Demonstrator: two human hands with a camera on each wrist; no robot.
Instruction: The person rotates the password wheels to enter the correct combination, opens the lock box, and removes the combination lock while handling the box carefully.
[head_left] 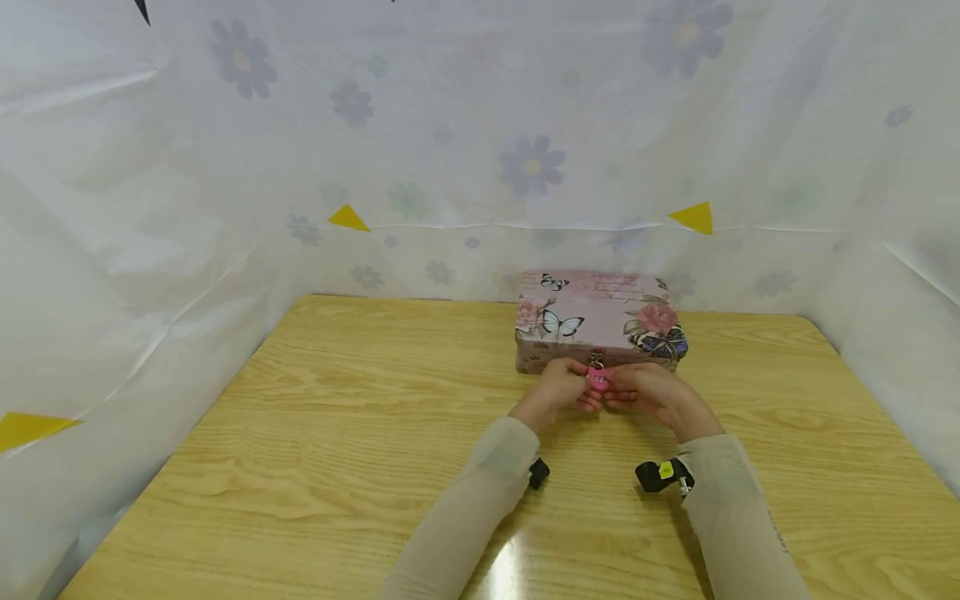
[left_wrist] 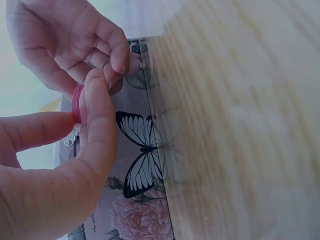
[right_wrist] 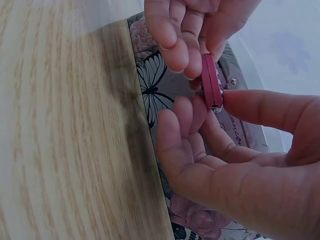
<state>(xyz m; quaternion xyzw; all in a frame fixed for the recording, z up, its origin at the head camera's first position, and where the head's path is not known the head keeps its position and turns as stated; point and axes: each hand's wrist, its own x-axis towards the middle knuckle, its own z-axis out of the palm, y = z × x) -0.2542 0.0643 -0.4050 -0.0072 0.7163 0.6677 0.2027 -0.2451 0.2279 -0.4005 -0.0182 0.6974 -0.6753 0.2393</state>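
Note:
A small pink combination padlock (head_left: 598, 379) hangs by its shackle from the metal clasp (head_left: 597, 355) on the front of a pink box (head_left: 592, 304) printed with butterflies and roses. My left hand (head_left: 561, 390) pinches the padlock from the left, thumb against fingers, as the left wrist view shows. From the other side my right hand (head_left: 651, 393) holds it too; in the right wrist view its thumb lies at the padlock (right_wrist: 212, 82) near the number dials, with the fingers curled behind. The box's lid is down.
The box stands near the back edge of a wood-grain table (head_left: 337, 417). Behind it hangs a white flowered curtain (head_left: 450, 150), with yellow triangles (head_left: 693, 218) on it. Black wrist camera mounts (head_left: 658, 476) sit under both sleeves.

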